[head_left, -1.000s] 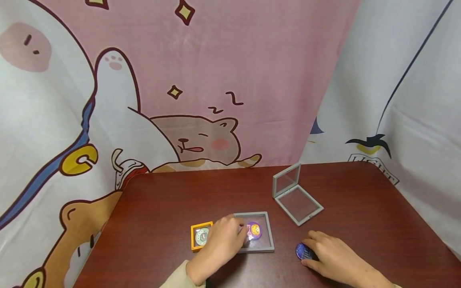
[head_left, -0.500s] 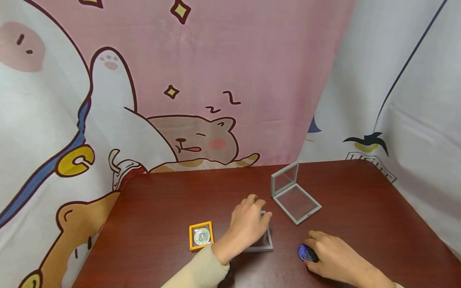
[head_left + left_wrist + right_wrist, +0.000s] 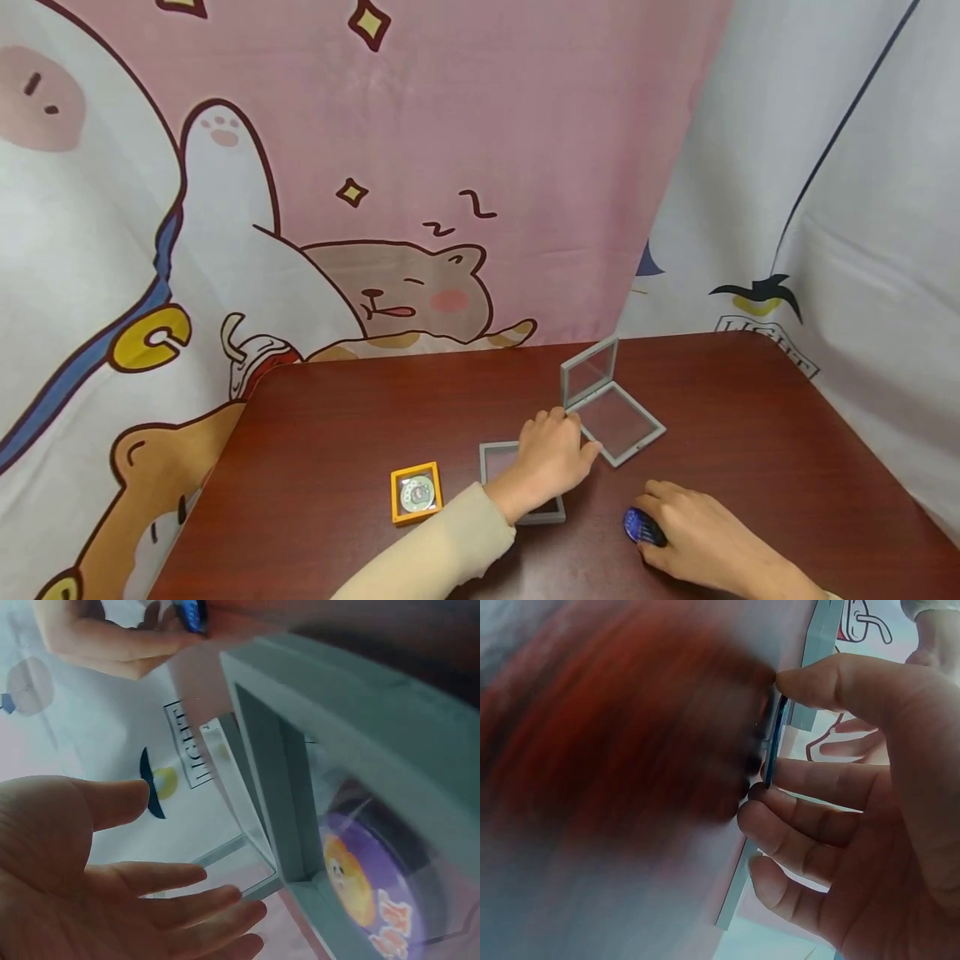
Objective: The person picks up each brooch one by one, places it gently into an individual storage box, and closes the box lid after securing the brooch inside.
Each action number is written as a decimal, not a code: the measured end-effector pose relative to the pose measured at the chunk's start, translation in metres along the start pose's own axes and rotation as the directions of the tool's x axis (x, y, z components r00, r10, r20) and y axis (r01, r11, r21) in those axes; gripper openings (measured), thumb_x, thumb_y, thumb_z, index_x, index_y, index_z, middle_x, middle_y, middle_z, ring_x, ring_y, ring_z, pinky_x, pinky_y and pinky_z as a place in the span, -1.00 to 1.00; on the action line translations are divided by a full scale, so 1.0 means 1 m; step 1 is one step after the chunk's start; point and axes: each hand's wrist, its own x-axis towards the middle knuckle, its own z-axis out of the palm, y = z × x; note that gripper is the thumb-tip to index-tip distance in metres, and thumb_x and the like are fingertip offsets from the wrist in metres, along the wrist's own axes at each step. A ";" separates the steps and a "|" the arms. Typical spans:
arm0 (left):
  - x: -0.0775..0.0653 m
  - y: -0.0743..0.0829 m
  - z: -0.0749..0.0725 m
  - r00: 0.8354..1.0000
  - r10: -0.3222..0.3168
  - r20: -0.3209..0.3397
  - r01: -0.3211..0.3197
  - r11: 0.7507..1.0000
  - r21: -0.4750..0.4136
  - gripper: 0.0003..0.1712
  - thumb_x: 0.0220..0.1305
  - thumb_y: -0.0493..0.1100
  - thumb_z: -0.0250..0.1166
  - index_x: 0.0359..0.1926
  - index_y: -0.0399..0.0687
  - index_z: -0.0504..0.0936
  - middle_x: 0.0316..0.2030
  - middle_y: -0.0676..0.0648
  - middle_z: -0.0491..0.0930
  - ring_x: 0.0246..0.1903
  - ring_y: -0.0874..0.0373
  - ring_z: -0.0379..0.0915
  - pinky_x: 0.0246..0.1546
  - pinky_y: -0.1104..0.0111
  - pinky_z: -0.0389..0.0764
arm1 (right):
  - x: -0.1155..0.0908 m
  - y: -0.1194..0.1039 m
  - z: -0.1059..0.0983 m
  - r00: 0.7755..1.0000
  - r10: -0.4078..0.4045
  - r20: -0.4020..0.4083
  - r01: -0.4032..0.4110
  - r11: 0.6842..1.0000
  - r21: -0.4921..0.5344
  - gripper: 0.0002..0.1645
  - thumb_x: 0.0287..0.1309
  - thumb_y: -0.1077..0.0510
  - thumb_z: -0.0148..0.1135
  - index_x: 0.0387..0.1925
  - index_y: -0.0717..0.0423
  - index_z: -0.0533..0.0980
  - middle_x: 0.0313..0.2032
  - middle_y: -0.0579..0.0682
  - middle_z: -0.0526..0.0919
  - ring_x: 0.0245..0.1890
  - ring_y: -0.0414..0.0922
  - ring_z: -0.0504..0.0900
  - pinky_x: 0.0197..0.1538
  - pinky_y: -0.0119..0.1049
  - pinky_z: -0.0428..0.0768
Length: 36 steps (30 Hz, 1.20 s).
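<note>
A blue badge (image 3: 643,527) is pinched by the right hand (image 3: 693,532); the left hand (image 3: 553,454), fingers outstretched, is held near the unfolded frame (image 3: 618,422).

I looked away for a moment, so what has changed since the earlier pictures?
The left hand moved right and slightly forward, from the purple badge towards the open grey frame, and holds nothing. The right hand still pinches the blue badge; the yellow frame, flat grey frame and open one stayed put.
</note>
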 end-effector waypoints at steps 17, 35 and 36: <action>0.045 0.010 0.011 0.985 -0.127 0.119 0.124 0.992 0.039 -0.65 0.40 0.15 0.37 -0.28 -0.02 0.79 -0.17 -0.08 0.76 -0.16 -0.01 0.66 -0.20 0.21 0.63 | -0.005 0.005 -0.004 0.999 0.020 -0.034 -0.021 0.999 -0.039 -0.58 -0.10 -0.03 0.61 -0.20 0.04 0.68 -0.27 -0.24 0.56 -0.35 -0.31 0.56 -0.35 -0.20 0.61; 0.068 0.002 0.014 0.966 -0.202 0.161 0.225 0.964 -0.143 -0.73 0.28 0.03 0.53 -0.24 -0.04 0.71 -0.33 -0.01 0.70 -0.21 0.00 0.68 -0.27 0.16 0.66 | -0.007 0.010 -0.010 0.998 0.043 -0.047 -0.046 0.997 -0.066 -0.53 -0.09 -0.02 0.63 -0.15 0.13 0.70 -0.20 -0.17 0.60 -0.28 -0.26 0.61 -0.30 -0.18 0.65; 0.068 0.002 0.013 0.966 -0.202 0.164 0.227 0.962 -0.149 -0.73 0.27 0.02 0.54 -0.25 -0.05 0.71 -0.35 0.00 0.69 -0.22 0.00 0.68 -0.28 0.17 0.65 | -0.008 0.010 -0.011 0.998 0.044 -0.054 -0.048 0.996 -0.069 -0.52 -0.09 -0.02 0.63 -0.15 0.13 0.70 -0.20 -0.18 0.60 -0.28 -0.26 0.61 -0.30 -0.19 0.65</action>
